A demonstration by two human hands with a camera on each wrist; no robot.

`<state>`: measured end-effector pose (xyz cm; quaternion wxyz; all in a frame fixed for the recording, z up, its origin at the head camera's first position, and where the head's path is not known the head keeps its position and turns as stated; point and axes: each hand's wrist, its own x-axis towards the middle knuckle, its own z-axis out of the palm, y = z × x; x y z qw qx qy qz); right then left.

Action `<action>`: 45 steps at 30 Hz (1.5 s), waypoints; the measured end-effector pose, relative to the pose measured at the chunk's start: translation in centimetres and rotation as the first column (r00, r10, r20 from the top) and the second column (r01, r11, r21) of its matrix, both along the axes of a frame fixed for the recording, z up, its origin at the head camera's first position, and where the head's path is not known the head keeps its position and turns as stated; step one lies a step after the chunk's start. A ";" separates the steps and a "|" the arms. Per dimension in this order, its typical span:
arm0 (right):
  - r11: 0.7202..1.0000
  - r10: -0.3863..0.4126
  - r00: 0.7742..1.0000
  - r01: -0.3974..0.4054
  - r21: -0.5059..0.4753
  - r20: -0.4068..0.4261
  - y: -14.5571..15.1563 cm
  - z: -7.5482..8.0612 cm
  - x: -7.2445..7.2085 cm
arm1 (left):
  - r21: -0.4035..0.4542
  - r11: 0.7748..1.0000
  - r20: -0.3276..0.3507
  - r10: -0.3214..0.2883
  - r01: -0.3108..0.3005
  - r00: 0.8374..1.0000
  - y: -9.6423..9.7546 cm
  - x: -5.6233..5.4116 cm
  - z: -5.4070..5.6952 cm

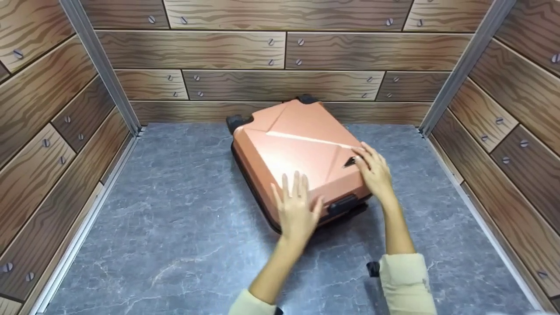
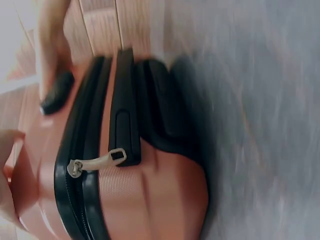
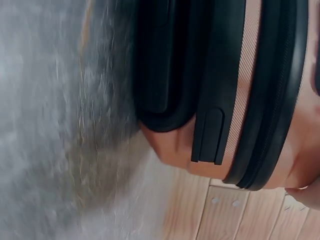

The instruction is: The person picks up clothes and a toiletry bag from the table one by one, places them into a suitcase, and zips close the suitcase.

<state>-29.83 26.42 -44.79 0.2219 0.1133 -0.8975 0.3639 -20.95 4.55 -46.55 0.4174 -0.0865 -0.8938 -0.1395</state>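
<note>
A rose-orange hard-shell suitcase (image 1: 302,153) lies flat on its side, turned at an angle, with its black wheels (image 1: 238,123) toward the back wall. My left hand (image 1: 298,214) rests on its near left part, fingers spread and straight. On the near right corner, my right hand (image 1: 376,175) touches the shell, its fingers lying over the edge beside a small dark badge (image 1: 350,162). The left wrist view shows the near end close up: a black carry handle (image 2: 125,120), a black zipper band (image 2: 75,195) and a metal zipper pull (image 2: 97,163).
Grey marble-patterned floor (image 1: 175,210) surrounds the suitcase. Wood-plank-patterned walls (image 1: 236,50) stand at the back and both sides, with metal corner posts (image 1: 463,65). A small black device (image 1: 373,269) sits by the right sleeve (image 1: 404,280).
</note>
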 end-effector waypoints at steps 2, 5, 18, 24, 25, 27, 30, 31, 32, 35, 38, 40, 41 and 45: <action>1.000 0.001 1.000 -0.001 -0.031 0.004 0.6 0.0 -0.8 | -0.028 1.000 -0.027 0.001 -0.002 1.000 0.9 0.7 -0.2; 0.997 0.007 1.000 -0.006 -0.074 0.014 1.0 -0.1 -1.6 | -0.049 0.998 -0.063 -0.033 0.030 0.997 1.4 1.3 -0.7; 0.982 -0.156 0.907 0.185 0.037 -0.391 -6.4 0.2 3.4 | 0.176 0.922 0.339 -0.385 0.344 0.858 -5.6 -3.7 1.0; 0.967 0.123 0.947 -0.047 0.250 -0.295 -13.1 -0.4 8.3 | 0.154 0.958 0.517 -0.285 0.240 0.807 -8.9 -8.6 2.1; 0.950 0.135 0.951 -0.046 0.307 -0.276 -13.6 -0.6 8.6 | 0.155 0.963 0.534 -0.268 0.218 0.802 -9.3 -9.4 2.2; 0.917 0.140 0.949 -0.017 0.399 -0.281 -14.3 -1.0 8.9 | 0.157 0.973 0.550 -0.231 0.172 0.803 -10.2 -10.7 2.4; 0.897 0.133 0.936 0.025 0.441 -0.325 -14.5 -1.5 8.9 | 0.168 0.979 0.541 -0.187 0.113 0.820 -11.2 -12.2 2.4; 0.901 0.137 0.932 0.024 0.434 -0.336 -14.5 -1.7 8.9 | 0.172 0.979 0.532 -0.182 0.105 0.827 -11.4 -12.5 2.4; 0.904 0.142 0.928 0.021 0.428 -0.345 -14.4 -1.7 8.8 | 0.177 0.979 0.520 -0.182 0.103 0.834 -11.6 -12.7 2.3; 0.911 0.160 0.919 0.004 0.412 -0.361 -14.2 -1.9 8.7 | 0.202 0.972 0.484 -0.208 0.123 0.850 -11.6 -12.8 2.2; 0.915 0.178 0.915 -0.019 0.402 -0.363 -13.6 -1.9 8.5 | 0.206 0.970 0.455 -0.209 0.126 0.866 -11.3 -12.6 2.1; 0.915 0.196 0.916 -0.042 0.400 -0.350 -13.0 -1.9 8.3 | 0.206 0.973 0.446 -0.189 0.105 0.875 -11.1 -12.3 2.0; 0.916 0.205 0.918 -0.058 0.397 -0.340 -12.6 -1.8 8.1 | 0.205 0.975 0.443 -0.175 0.091 0.879 -11.0 -12.1 1.9; 0.922 0.237 0.926 -0.120 0.367 -0.293 -10.9 -1.8 7.5 | 0.190 0.981 0.432 -0.113 0.032 0.895 -10.5 -11.3 1.5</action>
